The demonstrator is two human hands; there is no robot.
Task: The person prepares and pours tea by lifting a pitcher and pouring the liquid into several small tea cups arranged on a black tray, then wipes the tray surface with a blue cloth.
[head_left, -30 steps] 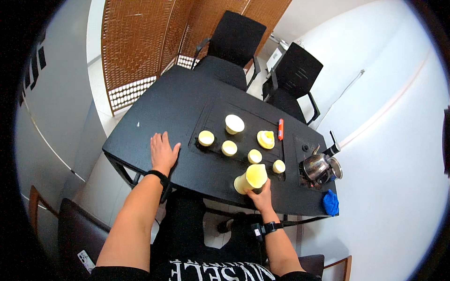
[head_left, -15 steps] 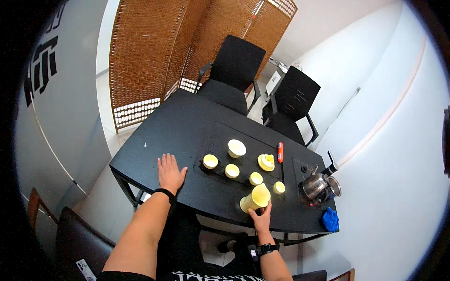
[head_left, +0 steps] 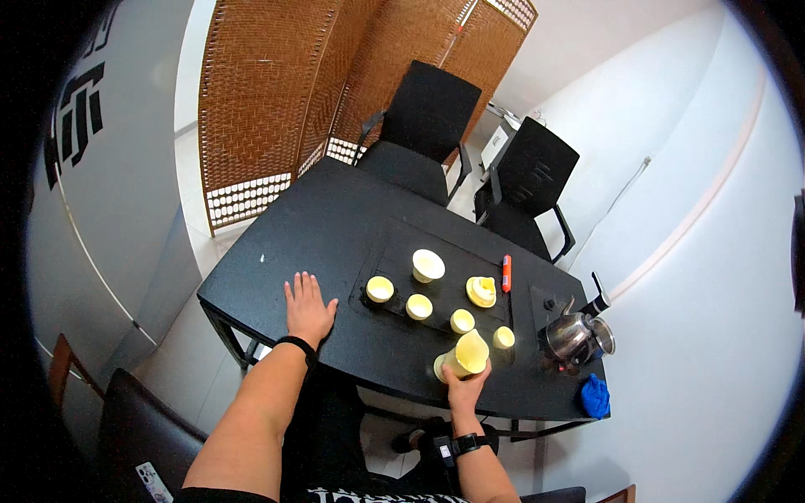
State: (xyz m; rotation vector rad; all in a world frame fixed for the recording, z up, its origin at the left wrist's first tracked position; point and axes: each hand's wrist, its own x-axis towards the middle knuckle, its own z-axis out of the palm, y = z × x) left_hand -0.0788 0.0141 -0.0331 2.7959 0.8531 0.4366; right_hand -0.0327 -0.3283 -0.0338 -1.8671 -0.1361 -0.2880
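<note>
My left hand (head_left: 310, 308) lies flat on the black table (head_left: 277, 214), fingers stretched out, holding nothing. At the table's near edge my right hand (head_left: 466, 387) is closed round the lower side of a pale yellow spouted tea pitcher (head_left: 466, 355), thumb across its near face. Whether the pitcher's base touches the table I cannot tell. Beyond it a row of small yellow teacups stands along the tea tray (head_left: 394, 243): a left cup (head_left: 380, 289), a middle cup (head_left: 419, 307), one (head_left: 462, 321) behind the pitcher and a right cup (head_left: 503, 337). Farther back are a wider bowl-like cup (head_left: 428, 266) and a yellow lidded piece (head_left: 481, 292).
A red-orange tube-shaped packet (head_left: 506, 273) lies right of the lidded piece. At the right end stand a steel kettle (head_left: 569, 337), a second metal pot (head_left: 601, 334) and a crumpled blue cloth (head_left: 595, 396). Two black chairs (head_left: 432, 117) and a woven screen (head_left: 260, 101) are behind the table.
My right hand has shifted slightly left round the pitcher, its thumb now across the near side. My left hand stays flat on the table. The whole view has moved a little.
</note>
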